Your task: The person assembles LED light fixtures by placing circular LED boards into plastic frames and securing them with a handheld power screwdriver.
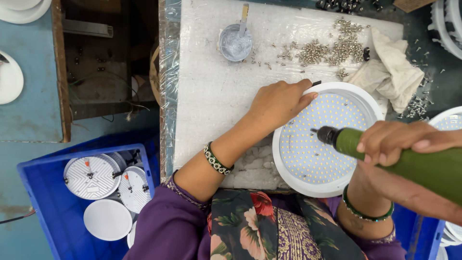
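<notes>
Green powered screwdriver point(409, 161): your right hand point(392, 142) grips it closed, bit down on the round white LED panel point(323, 139) lying on the white foam board point(216, 86). Your left hand point(279, 102) clasps the panel's rim. Loose screws point(332, 48) lie beyond; a blue crate point(43, 202) sits left.

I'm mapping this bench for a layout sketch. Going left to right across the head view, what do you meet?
Blue crate of round lamp parts → small grey cup → left hand → pile of screws → right hand on the green power screwdriver
</notes>
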